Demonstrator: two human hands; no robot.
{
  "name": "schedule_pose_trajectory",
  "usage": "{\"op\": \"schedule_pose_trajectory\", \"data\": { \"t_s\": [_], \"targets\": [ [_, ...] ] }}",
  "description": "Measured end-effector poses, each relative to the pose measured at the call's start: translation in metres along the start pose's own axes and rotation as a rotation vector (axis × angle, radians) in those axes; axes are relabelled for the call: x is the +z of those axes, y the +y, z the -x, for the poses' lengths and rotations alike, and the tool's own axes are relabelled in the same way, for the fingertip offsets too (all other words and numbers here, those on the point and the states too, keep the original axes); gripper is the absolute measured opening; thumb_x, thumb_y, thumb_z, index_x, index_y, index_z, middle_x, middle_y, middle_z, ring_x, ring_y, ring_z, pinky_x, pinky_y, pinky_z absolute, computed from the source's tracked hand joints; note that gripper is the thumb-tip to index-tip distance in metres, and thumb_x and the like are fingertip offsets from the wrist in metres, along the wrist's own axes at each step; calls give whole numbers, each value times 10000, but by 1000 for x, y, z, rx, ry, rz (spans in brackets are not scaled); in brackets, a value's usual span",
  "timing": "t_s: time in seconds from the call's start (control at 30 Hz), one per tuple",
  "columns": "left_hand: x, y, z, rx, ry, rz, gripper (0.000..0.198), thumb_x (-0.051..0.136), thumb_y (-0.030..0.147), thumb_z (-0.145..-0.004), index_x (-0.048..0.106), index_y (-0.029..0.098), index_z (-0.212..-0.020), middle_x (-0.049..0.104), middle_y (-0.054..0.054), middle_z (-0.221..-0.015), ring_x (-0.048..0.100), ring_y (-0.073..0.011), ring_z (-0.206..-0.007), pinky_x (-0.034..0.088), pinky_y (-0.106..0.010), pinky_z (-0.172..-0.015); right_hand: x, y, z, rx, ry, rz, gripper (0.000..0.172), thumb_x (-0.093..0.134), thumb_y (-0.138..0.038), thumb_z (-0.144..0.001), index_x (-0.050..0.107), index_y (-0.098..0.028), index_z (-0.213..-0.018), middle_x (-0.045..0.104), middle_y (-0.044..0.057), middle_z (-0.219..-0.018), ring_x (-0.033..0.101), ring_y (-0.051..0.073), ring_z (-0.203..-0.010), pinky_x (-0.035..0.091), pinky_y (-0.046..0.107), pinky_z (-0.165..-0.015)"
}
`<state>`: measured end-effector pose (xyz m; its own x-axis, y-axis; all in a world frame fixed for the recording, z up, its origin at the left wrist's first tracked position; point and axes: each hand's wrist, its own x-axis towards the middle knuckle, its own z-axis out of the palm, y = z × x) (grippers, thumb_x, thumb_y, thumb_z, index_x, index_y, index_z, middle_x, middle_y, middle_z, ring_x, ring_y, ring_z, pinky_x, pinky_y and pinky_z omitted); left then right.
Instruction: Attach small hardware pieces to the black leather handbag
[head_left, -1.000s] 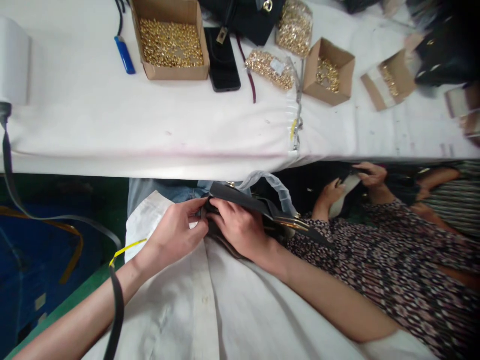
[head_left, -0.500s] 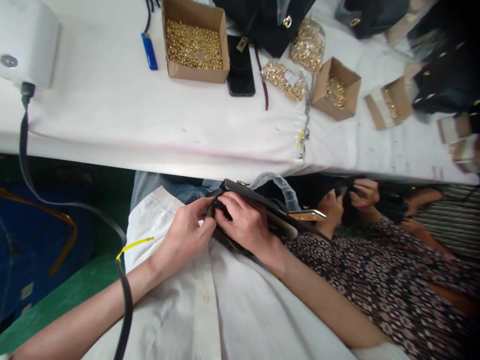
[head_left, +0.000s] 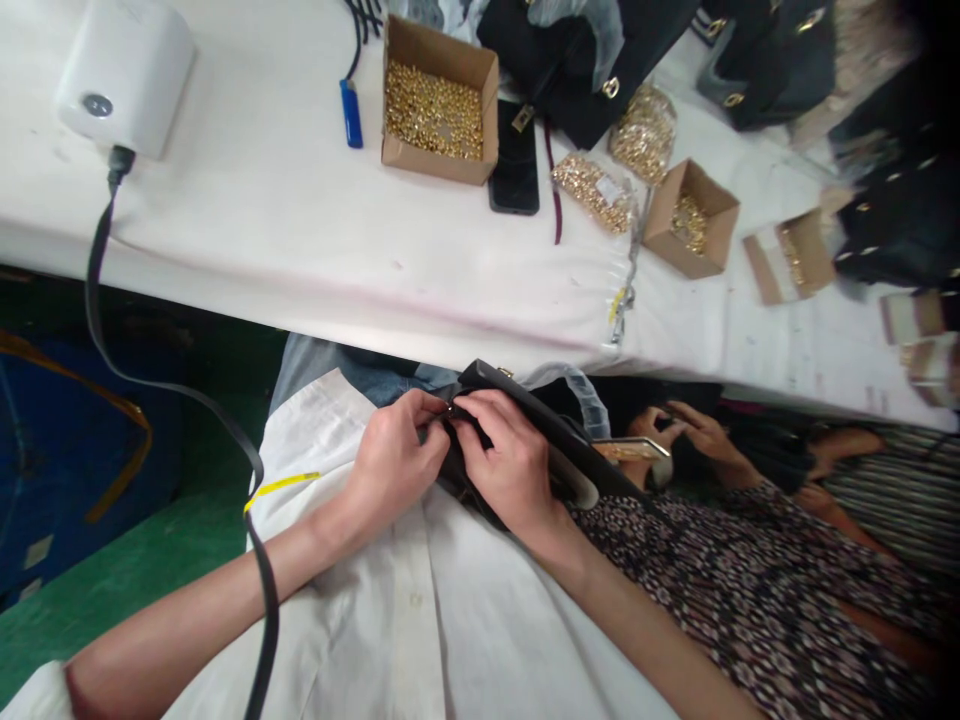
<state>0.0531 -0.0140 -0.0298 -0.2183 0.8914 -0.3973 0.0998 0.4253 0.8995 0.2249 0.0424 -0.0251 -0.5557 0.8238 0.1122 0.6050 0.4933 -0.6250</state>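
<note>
Left hand (head_left: 401,445) and right hand (head_left: 510,460) meet at end of black bag (head_left: 559,425)

With 12 o'clock straight ahead of your fingertips, you hold the bag against your white shirt (head_left: 360,640), its length running off toward 4 o'clock. Your left hand is nearly closed, thumb against bent fingers at the bag's edge; your right is curled, fingers and thumb gripping the same end, a small gap inside the curl. Any small piece between your fingertips is too tiny to make out. A plastic-wrapped loop (head_left: 589,395) arches between 2 and 3 o'clock, and a gold-toned strip (head_left: 630,450) shows at 3. Dark cord (head_left: 268,590) bearing a yellow tie (head_left: 289,487) crosses over your left forearm (head_left: 195,620).

Beside you at 4 o'clock is a co-worker in a patterned garment (head_left: 712,570), the co-worker's hands (head_left: 701,435) at 3. On the white table (head_left: 300,260), a cardboard box (head_left: 431,163) of gold-coloured pieces (head_left: 435,110) stands at 12, a dark phone (head_left: 514,170) just beside it. A smaller box (head_left: 679,248) sits between 1 and 2, a clear packet (head_left: 592,190) at 1, a blue lighter (head_left: 350,115) between 11 and 12. Farther off, a white device (head_left: 131,75) stands between 10 and 11, and another dark bag (head_left: 649,30) lies between 12 and 1.
</note>
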Motion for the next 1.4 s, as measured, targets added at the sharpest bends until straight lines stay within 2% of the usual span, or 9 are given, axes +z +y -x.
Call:
{"op": "schedule_pose_trajectory", "data": {
  "t_s": [0.2,0.37,0.53,0.63,0.8,0.87,0.97,1.4],
  "targets": [
    [5,-4,-4,39,42,-119,243,642,132,-945,783,223,-1121,866,-49,-1058,819,-225,-959,614,-316,-861,1,4,0,29,51,-43,292,676,-91,-1036,726,-270,-1261,809,62,-1214,783,273,-1157,639,484,-1086],
    [10,-9,-8,71,52,-310,210,690,155,-945,817,250,-1082,867,-38,-983,813,-223,-888,609,-308,-801,-2,6,-2,15,69,-54,271,671,-52,-1029,737,-257,-1193,815,52,-1168,795,239,-1116,656,425,-1055],
    [15,-18,-9,215,97,-430,212,654,94,-947,791,225,-1043,868,-58,-1049,832,-240,-939,632,-338,-824,-7,4,-5,-12,53,-59,278,663,-19,-1025,754,-246,-1158,807,68,-1180,785,232,-1124,660,427,-1055],
    [18,-24,-7,295,134,-456,199,640,80,-954,766,214,-1031,870,-62,-1045,841,-245,-903,657,-353,-788,-8,3,-6,-19,60,-77,289,676,-4,-1011,758,-248,-1140,808,62,-1151,789,221,-1083,671,406,-1019],
    [23,-33,-3,525,223,-427,312,608,45,-968,698,160,-1244,826,-151,-1333,839,-279,-1141,714,-395,-927,-9,5,-2,-10,86,-84,278,707,0,-980,754,-248,-1094,808,60,-1118,797,224,-1052,682,402,-996],
    [25,-35,-3,560,234,-430,390,607,44,-973,659,138,-1347,828,-167,-1318,856,-276,-1064,728,-394,-865,-9,5,0,-17,93,-84,284,718,8,-971,749,-247,-1092,810,61,-1122,798,219,-1047,685,390,-975],
    [27,-36,-4,556,247,-428,465,620,53,-968,623,134,-1427,860,-134,-1180,866,-255,-892,724,-367,-731,-9,6,2,-30,118,-70,295,734,22,-959,743,-247,-1080,818,56,-1111,803,209,-1027,685,371,-957],
    [27,-40,-2,439,164,-327,560,632,89,-970,586,188,-1520,860,-85,-1163,866,-220,-963,725,-297,-759,-10,7,6,-7,133,-8,297,768,15,-943,769,-251,-1074,855,45,-1147,841,210,-1019,695,341,-967]
  ]
}}
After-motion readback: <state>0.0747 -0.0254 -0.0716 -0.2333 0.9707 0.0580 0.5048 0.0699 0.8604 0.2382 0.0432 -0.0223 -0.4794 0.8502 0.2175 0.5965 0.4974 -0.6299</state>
